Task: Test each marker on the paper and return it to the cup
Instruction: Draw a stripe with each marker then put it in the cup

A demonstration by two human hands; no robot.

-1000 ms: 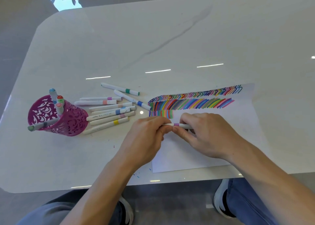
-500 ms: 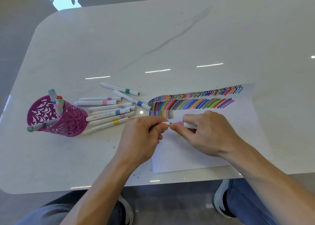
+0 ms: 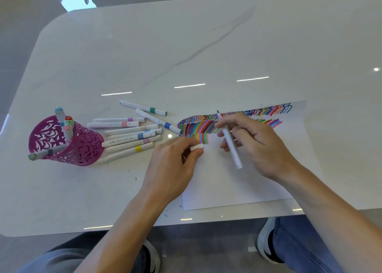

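The task looks well short of halfway. Four markers (image 3: pixel 69 126) sit in the cup (image 3: pixel 86 146), one of them leaning out toward 8 o'clock. About nine loose markers (image 3: pixel 132 137) lie on the worktop (image 3: pixel 186 45) between the cup and the paper (image 3: pixel 237 186), and I judge those untested. Dense rows of strokes (image 3: pixel 198 126) fill the paper's far edge, far more than the markers in sight, so they give no sure count.

One marker (image 3: pixel 231 148) is in hand with its cap off. It has yet to be stroked on the paper, recapped and put in the cup. The right hand (image 3: pixel 260 146) grasps it near the front of the barrel. Its bare tip points to 11 o'clock over the strokes and its rear end to 5 o'clock. I cannot tell whether the tip touches the paper.

The left hand (image 3: pixel 173 165) pinches the white cap (image 3: pixel 197 147) between thumb and fingers, at the paper's left edge. It sits at 9 o'clock of the right hand, near it but apart. The cup stands well apart at 9 o'clock of the left hand, beyond the loose markers.
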